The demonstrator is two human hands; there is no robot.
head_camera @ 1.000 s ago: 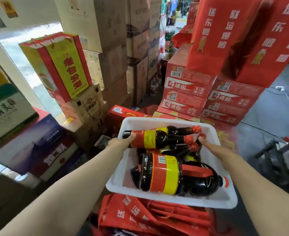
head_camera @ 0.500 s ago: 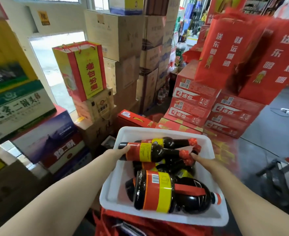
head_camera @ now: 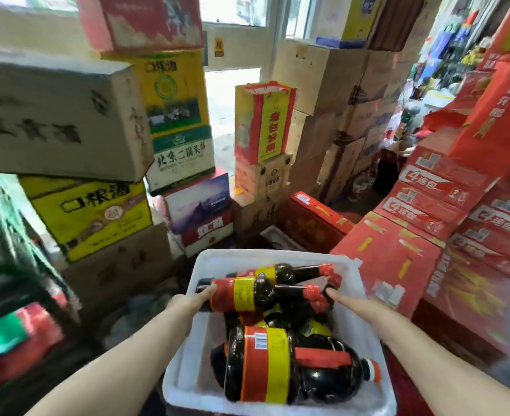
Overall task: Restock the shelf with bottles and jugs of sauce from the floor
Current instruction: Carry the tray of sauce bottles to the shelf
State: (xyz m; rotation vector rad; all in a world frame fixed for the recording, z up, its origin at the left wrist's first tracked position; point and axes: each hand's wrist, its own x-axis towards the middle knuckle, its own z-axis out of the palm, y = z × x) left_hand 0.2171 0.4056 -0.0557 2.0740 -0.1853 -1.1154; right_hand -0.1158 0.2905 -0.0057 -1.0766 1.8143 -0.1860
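I carry a white plastic tub (head_camera: 277, 255) in front of me, low in the head view. My left hand (head_camera: 191, 299) grips its left rim, thumb inside against a bottle's base. My right hand (head_camera: 341, 298) grips the right rim beside the red caps. In the tub lie several dark sauce bottles (head_camera: 262, 292) with red and yellow labels, stacked crosswise. Nearer to me lies a large dark sauce jug (head_camera: 317, 376) with a red handle and an orange cap. No shelf is in view.
Stacked cardboard and liquor cartons (head_camera: 91, 211) crowd the left. Red cartons (head_camera: 446, 205) and red gift bags (head_camera: 494, 121) pile up on the right. A yellow and red gift bag (head_camera: 262, 121) stands on boxes ahead, before a bright glass door (head_camera: 223, 97).
The view has swung left and upward while both hands keep hold of the tub. More cartons on the left have come into view, and the red cartons have slid right.
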